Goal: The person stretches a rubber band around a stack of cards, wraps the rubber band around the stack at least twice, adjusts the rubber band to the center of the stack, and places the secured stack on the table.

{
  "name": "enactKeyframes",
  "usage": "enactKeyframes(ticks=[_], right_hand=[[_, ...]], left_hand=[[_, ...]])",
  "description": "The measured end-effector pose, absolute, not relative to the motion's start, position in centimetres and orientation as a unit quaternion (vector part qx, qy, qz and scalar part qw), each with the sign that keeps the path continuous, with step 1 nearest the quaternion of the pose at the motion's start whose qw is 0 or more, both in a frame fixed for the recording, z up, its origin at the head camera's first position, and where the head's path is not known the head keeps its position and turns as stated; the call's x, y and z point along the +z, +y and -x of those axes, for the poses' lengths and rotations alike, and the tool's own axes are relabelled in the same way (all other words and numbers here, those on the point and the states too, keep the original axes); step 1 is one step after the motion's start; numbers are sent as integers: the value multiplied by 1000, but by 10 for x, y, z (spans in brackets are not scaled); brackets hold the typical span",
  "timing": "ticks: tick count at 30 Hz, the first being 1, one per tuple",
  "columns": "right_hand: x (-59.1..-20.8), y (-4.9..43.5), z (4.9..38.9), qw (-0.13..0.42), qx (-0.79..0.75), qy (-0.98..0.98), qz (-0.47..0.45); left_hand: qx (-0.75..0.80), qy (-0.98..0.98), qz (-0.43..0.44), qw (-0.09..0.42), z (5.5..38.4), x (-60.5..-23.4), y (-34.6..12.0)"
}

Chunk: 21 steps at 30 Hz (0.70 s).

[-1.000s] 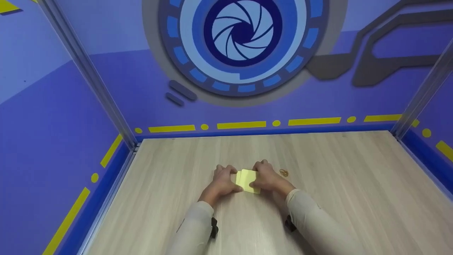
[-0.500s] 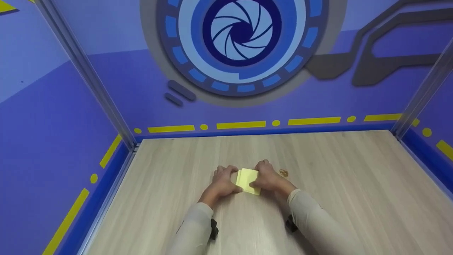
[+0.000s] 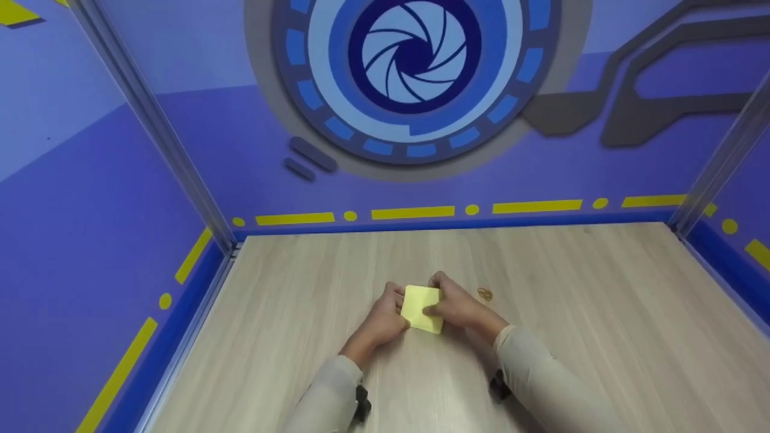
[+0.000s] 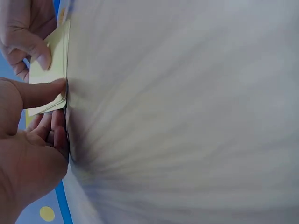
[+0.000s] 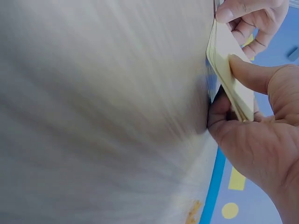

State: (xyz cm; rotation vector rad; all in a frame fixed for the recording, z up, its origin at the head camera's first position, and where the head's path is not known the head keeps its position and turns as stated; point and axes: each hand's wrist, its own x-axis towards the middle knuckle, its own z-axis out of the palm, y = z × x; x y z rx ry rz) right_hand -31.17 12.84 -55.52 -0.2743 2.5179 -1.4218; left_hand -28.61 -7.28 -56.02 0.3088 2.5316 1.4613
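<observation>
A small stack of pale yellow cards [image 3: 420, 308] with rounded corners is held between both hands, low over the table. My right hand [image 3: 459, 305] grips its right side, thumb flat on the top card and fingers curled beneath. At the left edge, my left hand [image 3: 385, 317] pinches the stack near its lower corner. In the left wrist view the left thumb lies across the cards [image 4: 55, 60], with the fingers below. Seen from the right wrist, the cards [image 5: 233, 70] are slightly tilted and their edges do not line up fully. The undersides are mostly hidden.
A few brown rubber bands [image 3: 485, 294] lie on the table just right of the right hand. The wood-grain table [image 3: 289, 288] is bounded by blue printed panels at the back [image 3: 361, 192] and both sides, with metal posts at the corners.
The left hand has drawn in towards the cards and now pinches them, its fingers moving under the edge. The cards' offset on the left has closed up. The right hand keeps its grip.
</observation>
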Motion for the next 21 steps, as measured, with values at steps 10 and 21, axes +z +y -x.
enactKeyframes(ticks=[10, 21], right_hand=[[-556, 129, 299, 66, -592, 803, 14], [-543, 131, 269, 89, -553, 827, 46]], left_hand=[[590, 793, -70, 131, 279, -561, -84], [626, 766, -88, 120, 273, -556, -84]])
